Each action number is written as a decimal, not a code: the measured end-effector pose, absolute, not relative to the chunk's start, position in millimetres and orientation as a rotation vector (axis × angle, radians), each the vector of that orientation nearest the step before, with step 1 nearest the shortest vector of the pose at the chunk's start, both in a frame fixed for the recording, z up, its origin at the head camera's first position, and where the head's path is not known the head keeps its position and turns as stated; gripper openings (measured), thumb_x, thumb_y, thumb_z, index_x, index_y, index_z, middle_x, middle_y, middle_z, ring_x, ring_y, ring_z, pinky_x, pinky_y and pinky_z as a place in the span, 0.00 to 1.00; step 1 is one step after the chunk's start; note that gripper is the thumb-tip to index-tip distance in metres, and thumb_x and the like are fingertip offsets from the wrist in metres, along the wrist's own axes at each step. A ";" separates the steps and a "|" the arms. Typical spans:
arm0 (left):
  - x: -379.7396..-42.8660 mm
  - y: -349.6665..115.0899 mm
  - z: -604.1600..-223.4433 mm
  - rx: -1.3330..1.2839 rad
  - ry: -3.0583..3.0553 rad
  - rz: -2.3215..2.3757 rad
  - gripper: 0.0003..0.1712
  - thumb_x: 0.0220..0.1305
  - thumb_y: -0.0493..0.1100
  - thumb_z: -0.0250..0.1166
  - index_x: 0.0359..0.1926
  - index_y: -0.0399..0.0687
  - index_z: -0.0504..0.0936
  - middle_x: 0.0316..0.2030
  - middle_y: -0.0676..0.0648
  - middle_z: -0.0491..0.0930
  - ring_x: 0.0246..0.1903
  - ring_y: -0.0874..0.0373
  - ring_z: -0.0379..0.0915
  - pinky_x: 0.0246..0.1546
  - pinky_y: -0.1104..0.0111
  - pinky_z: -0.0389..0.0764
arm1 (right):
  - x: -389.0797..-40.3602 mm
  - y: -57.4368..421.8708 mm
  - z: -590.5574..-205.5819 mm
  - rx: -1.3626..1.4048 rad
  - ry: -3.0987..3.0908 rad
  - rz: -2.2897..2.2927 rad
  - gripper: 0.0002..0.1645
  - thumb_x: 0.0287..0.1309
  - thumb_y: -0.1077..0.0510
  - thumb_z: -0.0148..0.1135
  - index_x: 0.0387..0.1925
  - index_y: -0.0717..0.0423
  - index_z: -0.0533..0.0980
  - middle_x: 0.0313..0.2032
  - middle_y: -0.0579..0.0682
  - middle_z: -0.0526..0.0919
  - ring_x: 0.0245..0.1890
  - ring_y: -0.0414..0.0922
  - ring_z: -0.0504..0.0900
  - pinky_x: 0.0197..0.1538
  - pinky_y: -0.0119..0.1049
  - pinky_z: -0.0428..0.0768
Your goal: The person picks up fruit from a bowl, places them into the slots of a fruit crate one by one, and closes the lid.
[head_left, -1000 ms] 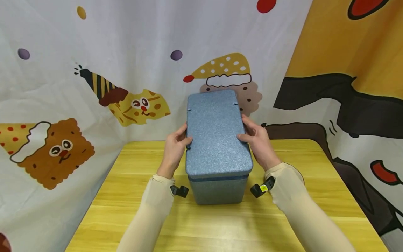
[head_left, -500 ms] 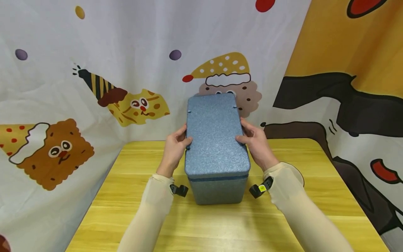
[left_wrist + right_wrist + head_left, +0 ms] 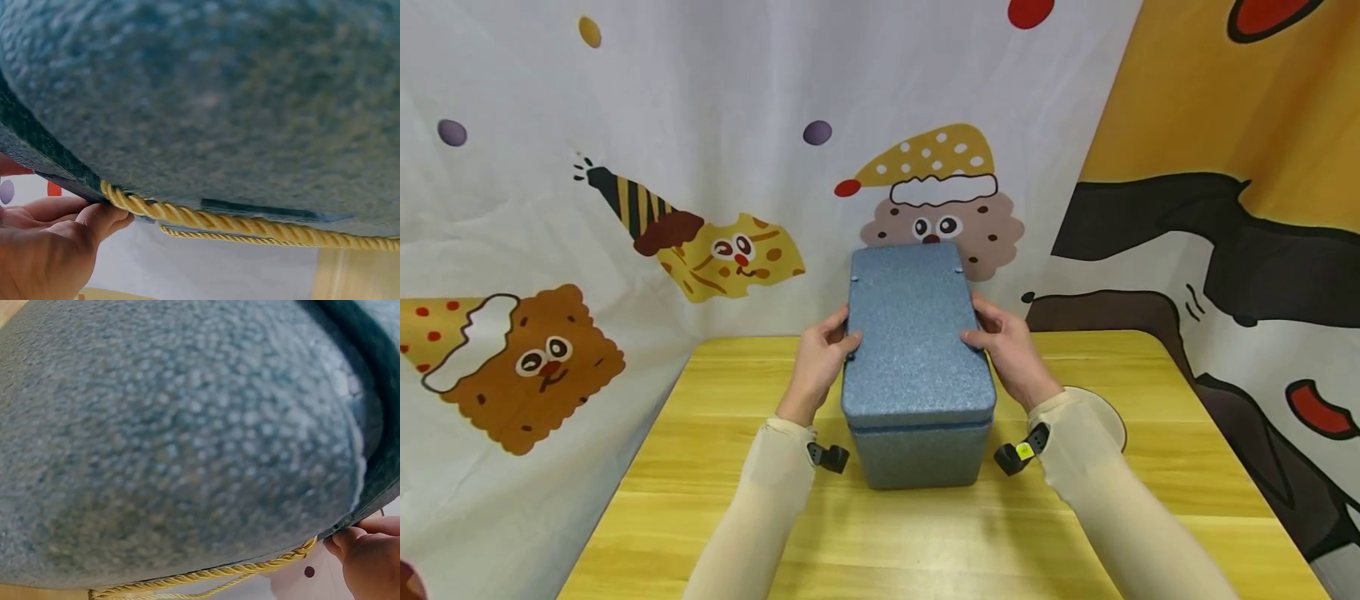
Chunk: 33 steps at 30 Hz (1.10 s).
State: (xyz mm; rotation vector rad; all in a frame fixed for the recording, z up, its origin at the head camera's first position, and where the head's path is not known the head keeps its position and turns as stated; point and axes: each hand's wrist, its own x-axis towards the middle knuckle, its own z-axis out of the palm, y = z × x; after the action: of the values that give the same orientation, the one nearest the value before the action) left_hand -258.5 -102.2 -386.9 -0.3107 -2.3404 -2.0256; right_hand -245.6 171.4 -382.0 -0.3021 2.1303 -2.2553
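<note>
A grey-blue foam box (image 3: 921, 458) stands on the table with its matching lid (image 3: 917, 350) over it. My left hand (image 3: 820, 358) holds the lid's left edge, thumb on top and fingers at the side. On the opposite edge, my right hand (image 3: 1011, 354) grips the lid in the same way. A thin dark line shows between lid and box at the near end; whether the far end touches the box cannot be seen. Twisted yellow cord runs along the box's sides, seen as a cord (image 3: 250, 225) in the left wrist view and a cord (image 3: 219, 572) in the right. The box's inside is hidden.
The wood-grain table (image 3: 910, 550) reaches back to a cartoon-printed curtain (image 3: 737, 100) close behind the box. A round disc-like outline (image 3: 1108, 417) lies on the table, partly under the right sleeve.
The lid's far end has come down, uncovering more of the printed face behind it. Both hands have sunk slightly with it, and the dark gap at the near end looks thinner.
</note>
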 end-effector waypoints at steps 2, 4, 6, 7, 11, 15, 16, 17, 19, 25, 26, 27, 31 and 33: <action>-257.8 -102.2 -389.0 -0.305 -2.346 -2.029 0.34 0.70 0.35 0.59 0.72 0.33 0.59 0.72 0.40 0.57 0.70 0.49 0.53 0.66 0.63 0.60 | -245.1 171.6 -384.0 -0.300 2.130 -2.251 0.39 0.65 0.70 0.54 0.74 0.67 0.51 0.75 0.56 0.50 0.74 0.48 0.48 0.72 0.43 0.49; -257.4 -102.4 -391.5 -0.300 -2.351 -2.016 0.34 0.69 0.36 0.60 0.72 0.34 0.60 0.72 0.41 0.58 0.70 0.50 0.54 0.66 0.63 0.60 | -244.7 171.9 -385.6 -0.280 2.140 -2.241 0.39 0.66 0.70 0.54 0.74 0.67 0.51 0.75 0.56 0.49 0.74 0.48 0.48 0.72 0.42 0.49; -257.0 -102.2 -393.0 -0.305 -2.348 -2.013 0.33 0.69 0.36 0.60 0.72 0.34 0.60 0.72 0.42 0.58 0.70 0.51 0.54 0.66 0.63 0.60 | -244.2 172.3 -387.0 -0.271 2.150 -2.237 0.39 0.65 0.70 0.54 0.74 0.67 0.51 0.75 0.57 0.49 0.74 0.49 0.48 0.72 0.43 0.49; -256.9 -102.0 -393.9 -0.310 -2.346 -2.011 0.33 0.70 0.36 0.60 0.72 0.34 0.60 0.72 0.42 0.58 0.70 0.51 0.53 0.66 0.63 0.60 | -243.8 172.1 -387.3 -0.266 2.155 -2.237 0.39 0.65 0.70 0.54 0.74 0.67 0.51 0.75 0.57 0.49 0.74 0.49 0.48 0.72 0.43 0.50; -255.2 -100.7 -395.4 -0.329 -2.348 -1.981 0.34 0.70 0.36 0.59 0.72 0.33 0.58 0.72 0.40 0.56 0.71 0.50 0.51 0.68 0.62 0.58 | -243.9 171.6 -388.7 -0.258 2.176 -2.224 0.40 0.66 0.70 0.54 0.74 0.67 0.50 0.75 0.57 0.48 0.74 0.49 0.48 0.72 0.43 0.49; -253.8 -99.8 -397.7 -0.317 -2.351 -1.948 0.33 0.71 0.36 0.58 0.72 0.33 0.58 0.72 0.39 0.56 0.71 0.49 0.50 0.68 0.59 0.57 | -244.6 170.9 -389.4 -0.251 2.212 -2.180 0.41 0.67 0.67 0.55 0.75 0.66 0.48 0.76 0.56 0.47 0.74 0.48 0.47 0.72 0.43 0.48; -253.9 -99.3 -398.6 -0.307 -2.348 -1.948 0.33 0.71 0.36 0.58 0.72 0.33 0.58 0.72 0.39 0.56 0.71 0.49 0.51 0.68 0.59 0.57 | -244.6 170.9 -389.5 -0.254 2.217 -2.176 0.41 0.67 0.67 0.55 0.75 0.66 0.48 0.76 0.56 0.47 0.74 0.49 0.47 0.72 0.43 0.48; -254.1 -99.0 -399.6 -0.303 -2.340 -1.950 0.33 0.71 0.37 0.58 0.72 0.33 0.58 0.72 0.39 0.56 0.71 0.49 0.51 0.68 0.58 0.57 | -244.7 170.8 -389.9 -0.257 2.222 -2.175 0.41 0.67 0.67 0.55 0.75 0.66 0.48 0.76 0.56 0.46 0.74 0.49 0.47 0.72 0.44 0.48; -254.5 -97.6 -400.6 -0.296 -2.313 -1.963 0.32 0.71 0.36 0.57 0.72 0.32 0.59 0.72 0.39 0.57 0.71 0.49 0.52 0.68 0.59 0.57 | -244.8 170.6 -390.8 -0.265 2.213 -2.189 0.41 0.67 0.67 0.55 0.75 0.67 0.48 0.76 0.57 0.46 0.74 0.49 0.47 0.72 0.44 0.48; -254.8 -94.5 -402.9 -0.283 -2.222 -2.033 0.31 0.71 0.35 0.57 0.71 0.31 0.59 0.71 0.38 0.58 0.70 0.49 0.52 0.68 0.59 0.57 | -244.6 170.3 -394.5 -0.273 2.181 -2.220 0.40 0.69 0.64 0.56 0.75 0.64 0.50 0.75 0.55 0.49 0.74 0.49 0.50 0.72 0.45 0.50; -254.8 -94.5 -403.5 -0.283 -2.210 -2.045 0.31 0.72 0.35 0.57 0.71 0.31 0.59 0.71 0.38 0.58 0.71 0.49 0.52 0.68 0.58 0.57 | -244.5 170.2 -395.0 -0.273 2.177 -2.221 0.39 0.69 0.64 0.56 0.75 0.63 0.50 0.75 0.55 0.50 0.73 0.49 0.50 0.72 0.45 0.51; -254.9 -94.5 -404.1 -0.278 -2.199 -2.055 0.31 0.72 0.35 0.56 0.71 0.31 0.59 0.71 0.37 0.58 0.71 0.49 0.52 0.68 0.58 0.58 | -244.6 170.2 -395.7 -0.273 2.170 -2.223 0.39 0.69 0.63 0.56 0.75 0.62 0.50 0.75 0.55 0.51 0.73 0.49 0.51 0.71 0.46 0.52; -255.3 -94.6 -406.5 -0.282 -2.159 -2.077 0.30 0.73 0.35 0.56 0.71 0.31 0.60 0.71 0.37 0.58 0.70 0.48 0.53 0.67 0.57 0.58 | -245.3 169.9 -397.9 -0.281 2.141 -2.238 0.39 0.70 0.62 0.55 0.76 0.62 0.50 0.74 0.56 0.53 0.73 0.49 0.53 0.71 0.45 0.53; -255.1 -94.5 -406.9 -0.282 -2.153 -2.076 0.30 0.73 0.36 0.56 0.71 0.32 0.60 0.71 0.37 0.59 0.70 0.48 0.53 0.67 0.57 0.59 | -245.8 169.8 -399.1 -0.285 2.123 -2.252 0.40 0.70 0.62 0.55 0.76 0.62 0.50 0.74 0.56 0.53 0.73 0.49 0.53 0.71 0.45 0.53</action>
State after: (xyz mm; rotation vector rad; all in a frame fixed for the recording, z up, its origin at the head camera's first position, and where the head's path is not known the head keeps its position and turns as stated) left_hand -255.1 -94.5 -406.9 -0.2821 -2.1532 -2.0759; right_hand -245.8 169.8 -399.1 -0.2854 2.1233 -2.2519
